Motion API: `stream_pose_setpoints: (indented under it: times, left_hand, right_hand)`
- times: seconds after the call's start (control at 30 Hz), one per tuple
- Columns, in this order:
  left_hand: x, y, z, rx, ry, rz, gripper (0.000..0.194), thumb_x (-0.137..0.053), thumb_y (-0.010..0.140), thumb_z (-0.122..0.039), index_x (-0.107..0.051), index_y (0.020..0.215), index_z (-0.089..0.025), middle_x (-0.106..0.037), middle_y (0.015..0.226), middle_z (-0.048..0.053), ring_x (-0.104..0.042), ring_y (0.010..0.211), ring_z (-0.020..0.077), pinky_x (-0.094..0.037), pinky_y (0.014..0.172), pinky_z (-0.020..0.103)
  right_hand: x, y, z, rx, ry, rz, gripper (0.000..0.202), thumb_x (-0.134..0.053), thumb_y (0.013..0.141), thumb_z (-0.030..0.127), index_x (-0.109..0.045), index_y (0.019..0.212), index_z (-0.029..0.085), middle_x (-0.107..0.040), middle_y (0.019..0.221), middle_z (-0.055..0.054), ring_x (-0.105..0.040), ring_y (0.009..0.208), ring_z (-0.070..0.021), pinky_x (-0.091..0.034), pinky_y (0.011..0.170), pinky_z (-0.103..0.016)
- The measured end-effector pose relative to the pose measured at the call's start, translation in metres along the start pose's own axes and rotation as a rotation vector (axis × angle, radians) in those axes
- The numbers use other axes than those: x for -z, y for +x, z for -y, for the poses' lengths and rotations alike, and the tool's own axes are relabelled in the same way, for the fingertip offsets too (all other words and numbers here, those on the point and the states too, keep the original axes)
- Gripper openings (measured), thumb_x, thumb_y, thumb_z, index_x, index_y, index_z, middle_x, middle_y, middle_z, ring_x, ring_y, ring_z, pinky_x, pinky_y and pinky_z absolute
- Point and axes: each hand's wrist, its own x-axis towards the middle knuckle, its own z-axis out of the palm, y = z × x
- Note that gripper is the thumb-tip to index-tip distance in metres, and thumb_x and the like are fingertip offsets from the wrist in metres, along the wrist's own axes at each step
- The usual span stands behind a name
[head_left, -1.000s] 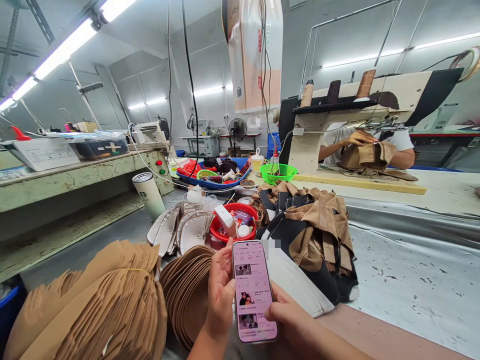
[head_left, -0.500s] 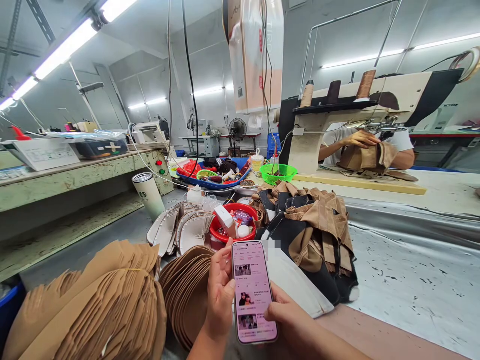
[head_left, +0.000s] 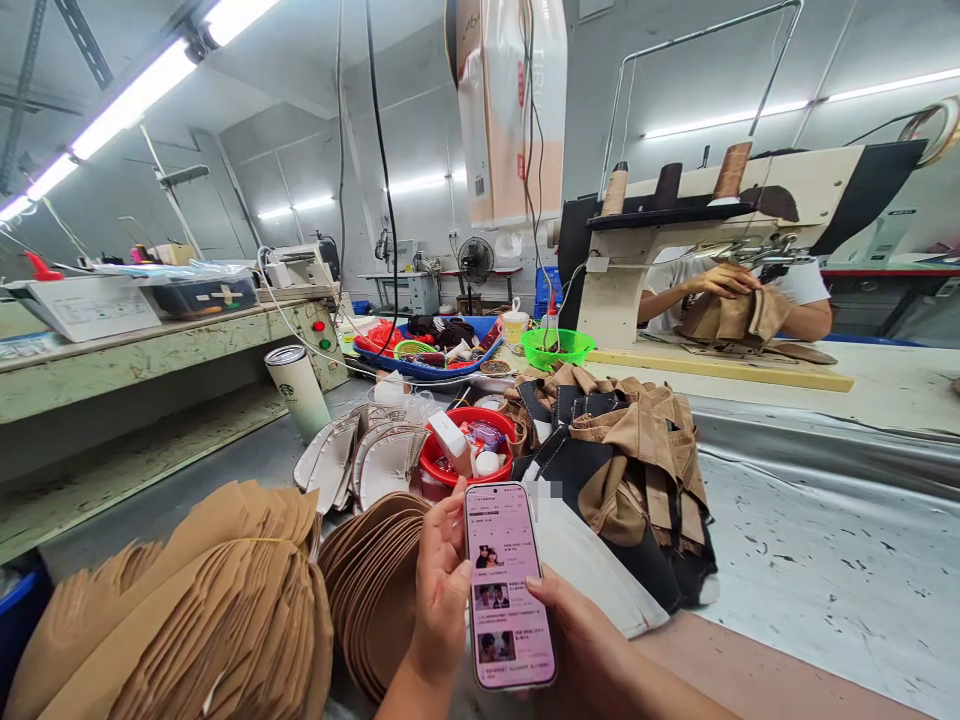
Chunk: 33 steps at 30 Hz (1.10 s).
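Note:
A lit phone (head_left: 511,590) is upright near the bottom centre, its screen showing a list with small pictures. My left hand (head_left: 444,580) grips it along the left edge, thumb at the side. My right hand (head_left: 574,625) is at its right edge, the thumb over the screen and the other fingers hidden behind the phone. Left of my hands lie stacked brown curved pieces (head_left: 382,590) and a larger bundle of brown pieces (head_left: 217,610). Just beyond the phone is a red basket (head_left: 431,470) holding small items and a white box.
Brown and black sewn pieces (head_left: 645,460) are heaped to the right. A tumbler (head_left: 297,392) stands back left, near pale curved pieces (head_left: 386,462). Behind are a blue tray (head_left: 420,372) and a green basket (head_left: 559,348). Another person's hand (head_left: 724,280) holds brown material at a sewing machine (head_left: 619,300).
The list on the phone screen has scrolled upward. My right thumb has moved up along the screen's right side. My left hand has stayed in place.

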Motion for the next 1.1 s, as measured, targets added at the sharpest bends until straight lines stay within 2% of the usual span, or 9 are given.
stream_pose_setpoints:
  times: [0.13, 0.2, 0.27, 0.37, 0.5, 0.93, 1.1]
  left_hand:
    - [-0.0004, 0.0002, -0.0005, 0.004, 0.004, -0.01, 0.043, -0.055, 0.077, -0.025, -0.044, 0.118, -0.024, -0.051, 0.129, 0.008, -0.05, 0.113, 0.0271, -0.046, 0.085, 0.036]
    - [-0.0005, 0.0006, -0.0003, 0.003, 0.007, -0.014, 0.043, -0.056, 0.076, -0.026, -0.044, 0.118, -0.023, -0.05, 0.129, 0.009, -0.051, 0.112, 0.0274, -0.046, 0.085, 0.037]
    - [-0.0003, 0.0009, 0.0001, 0.001, 0.012, -0.014, 0.044, -0.055, 0.076, -0.025, -0.044, 0.118, -0.023, -0.049, 0.131, 0.009, -0.05, 0.113, 0.0279, -0.046, 0.085, 0.038]
    - [0.0, 0.0007, 0.0007, -0.009, 0.006, -0.001, 0.043, -0.054, 0.077, -0.023, -0.043, 0.118, -0.023, -0.044, 0.136, 0.009, -0.047, 0.117, 0.0285, -0.044, 0.088, 0.039]
    - [0.0, 0.0005, 0.0002, -0.018, -0.002, 0.024, 0.042, -0.052, 0.078, -0.023, -0.042, 0.119, -0.023, -0.044, 0.136, 0.008, -0.045, 0.119, 0.0282, -0.042, 0.091, 0.04]
    - [0.0002, 0.0011, 0.0007, -0.014, 0.017, 0.014, 0.043, -0.053, 0.078, -0.022, -0.042, 0.12, -0.022, -0.047, 0.133, 0.009, -0.045, 0.119, 0.0294, -0.042, 0.092, 0.043]
    - [0.0, 0.0016, 0.0013, -0.019, 0.017, 0.033, 0.043, -0.051, 0.079, -0.023, -0.041, 0.12, -0.023, -0.046, 0.135, 0.008, -0.044, 0.12, 0.029, -0.041, 0.092, 0.042]
  right_hand:
    - [-0.0034, -0.002, 0.0024, 0.005, 0.019, 0.042, 0.055, -0.061, 0.059, 0.017, -0.053, 0.113, 0.018, -0.065, 0.094, -0.006, -0.059, 0.08, -0.0198, -0.044, 0.069, -0.031]
    - [-0.0049, -0.0025, 0.0038, -0.023, 0.011, 0.039, 0.057, -0.058, 0.055, 0.011, -0.054, 0.111, 0.018, -0.065, 0.089, -0.005, -0.059, 0.077, -0.0185, -0.044, 0.067, -0.029]
    - [-0.006, -0.0022, 0.005, -0.016, -0.009, 0.022, 0.053, -0.057, 0.057, 0.013, -0.055, 0.11, 0.018, -0.065, 0.088, -0.004, -0.058, 0.077, -0.0187, -0.044, 0.067, -0.03]
    - [-0.0058, -0.001, 0.0055, 0.026, -0.037, -0.026, 0.044, -0.06, 0.065, 0.027, -0.056, 0.107, 0.018, -0.064, 0.092, -0.006, -0.059, 0.081, -0.0207, -0.045, 0.07, -0.033]
    - [-0.0019, 0.0, 0.0032, 0.026, -0.052, -0.061, 0.047, -0.063, 0.068, 0.037, -0.055, 0.109, 0.018, -0.065, 0.096, -0.008, -0.06, 0.084, -0.0224, -0.046, 0.072, -0.035]
    - [0.0014, 0.0012, 0.0001, -0.02, -0.036, -0.016, 0.051, -0.06, 0.072, 0.043, -0.051, 0.116, 0.019, -0.065, 0.091, -0.007, -0.061, 0.074, -0.0215, -0.047, 0.067, -0.036]
    - [0.0027, 0.0019, -0.0004, 0.005, -0.04, -0.037, 0.051, -0.062, 0.071, 0.042, -0.052, 0.115, 0.018, -0.066, 0.09, -0.007, -0.061, 0.078, -0.0226, -0.047, 0.072, -0.039]
